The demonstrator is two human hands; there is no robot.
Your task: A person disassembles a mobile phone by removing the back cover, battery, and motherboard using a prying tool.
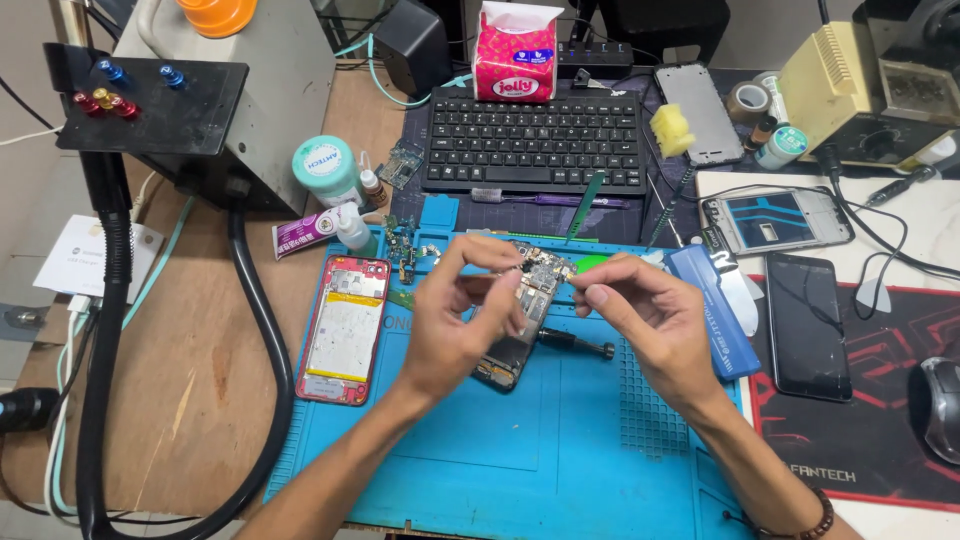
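Fragility is the first thing to judge about the opened dark smartphone with its bare circuit board (525, 300): a thin, light, stiff slab whose exposed board and connectors would likely not forgive pressure, so the frame edges look the safest places to take hold, away from the components. It is held tilted above the blue silicone repair mat (520, 450), its lower end down toward the mat and its upper end raised between the two hands. The back cover is off; a crowded board with small metal shields and dark chips shows at the top, with a darker lower half.

The left hand (455, 320) is closed in a grip on the phone's left edge, thumb and fingers curled around it near the upper end. The right hand (650, 320) is pinched shut, thumb against forefinger, at the phone's upper right corner; whether it holds some tiny part or tool there is too small to tell.

Just behind the phone on the mat lies a black screwdriver-like tool (580, 345). To the left, flat on the mat, rests a red-framed phone body with a pale battery (345, 330). A black keyboard (533, 142) sits beyond the mat
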